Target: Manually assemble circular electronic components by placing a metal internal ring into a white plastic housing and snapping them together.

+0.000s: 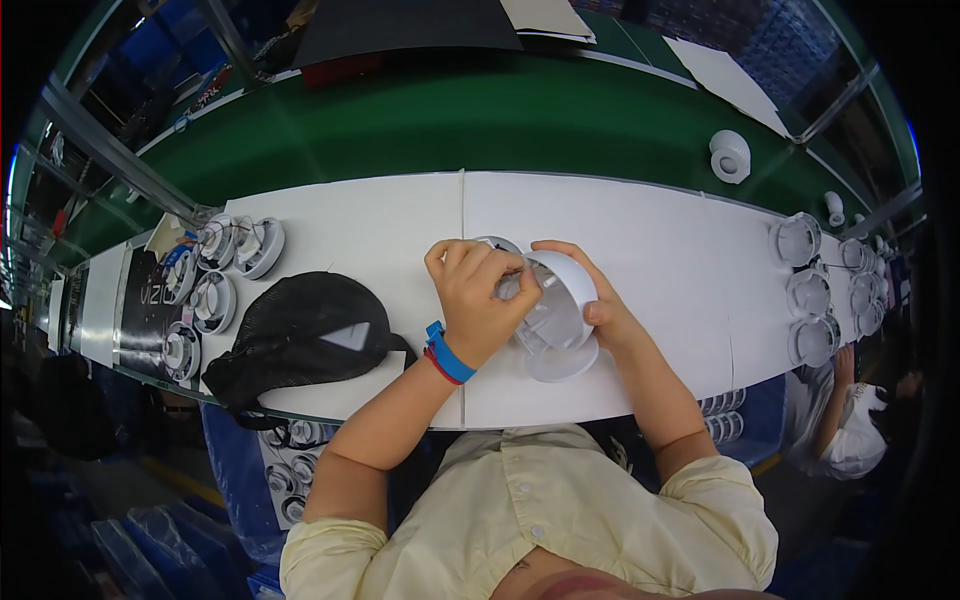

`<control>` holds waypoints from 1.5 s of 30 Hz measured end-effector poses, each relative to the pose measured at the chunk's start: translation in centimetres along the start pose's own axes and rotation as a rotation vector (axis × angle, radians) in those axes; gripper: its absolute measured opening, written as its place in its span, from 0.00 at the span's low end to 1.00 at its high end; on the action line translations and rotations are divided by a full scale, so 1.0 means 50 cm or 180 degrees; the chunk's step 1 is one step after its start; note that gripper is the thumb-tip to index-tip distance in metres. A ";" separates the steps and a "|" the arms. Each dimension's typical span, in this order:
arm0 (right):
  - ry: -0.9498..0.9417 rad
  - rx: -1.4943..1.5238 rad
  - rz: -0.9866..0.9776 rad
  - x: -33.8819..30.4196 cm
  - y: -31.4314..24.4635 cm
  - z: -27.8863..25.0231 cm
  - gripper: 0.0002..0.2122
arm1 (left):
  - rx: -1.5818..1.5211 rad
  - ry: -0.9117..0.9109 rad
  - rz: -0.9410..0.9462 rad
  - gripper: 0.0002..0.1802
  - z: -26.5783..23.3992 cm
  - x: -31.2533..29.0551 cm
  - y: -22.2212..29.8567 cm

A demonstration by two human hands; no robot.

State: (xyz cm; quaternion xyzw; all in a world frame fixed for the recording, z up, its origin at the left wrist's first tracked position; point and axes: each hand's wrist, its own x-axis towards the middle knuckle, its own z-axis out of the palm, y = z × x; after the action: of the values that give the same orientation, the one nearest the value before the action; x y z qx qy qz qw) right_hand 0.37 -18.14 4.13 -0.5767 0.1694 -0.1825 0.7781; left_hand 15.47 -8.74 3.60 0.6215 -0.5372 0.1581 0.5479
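Observation:
In front of me, my right hand (606, 304) grips the outer side of a white round lamp housing (574, 283), thumb at the near rim and fingers behind. The housing is tilted, its open side facing left. My left hand (478, 292) is closed in a pinch at the housing's opening; what its fingertips hold, if anything, is hidden. A translucent round cover (560, 365) shows just below the housing; whether the two are joined I cannot tell. Behind the left hand, part of another round piece (498, 243) peeks out. A blue band circles my left wrist.
A black mesh cap (315, 325) lies on the white tabletop (660, 230) at the left. Several round lamp parts (258, 247) stand beyond it. More clear-fronted lamp parts (808, 293) line the right end. A white ribbed piece (730, 157) sits on the green belt (430, 120).

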 end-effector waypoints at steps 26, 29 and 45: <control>-0.0087 -0.0278 -0.0174 0.001 -0.009 -0.018 0.45 | 0.0459 -0.0387 0.0561 0.04 -0.024 0.021 -0.003; 0.0143 -0.0923 -0.0263 -0.009 -0.023 -0.043 0.45 | -0.0008 -0.1218 -0.0039 0.06 -0.073 0.062 -0.042; 0.1020 -0.1481 -0.0398 -0.001 -0.001 -0.060 0.32 | -0.2269 -0.2897 -0.2922 0.35 -0.052 0.005 -0.164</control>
State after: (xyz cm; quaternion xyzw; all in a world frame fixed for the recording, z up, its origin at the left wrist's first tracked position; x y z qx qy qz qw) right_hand -1.09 -20.64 3.34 -0.7128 0.2916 -0.2751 0.5754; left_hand 23.47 -8.08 0.51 0.5721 -0.4160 -0.5447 0.4505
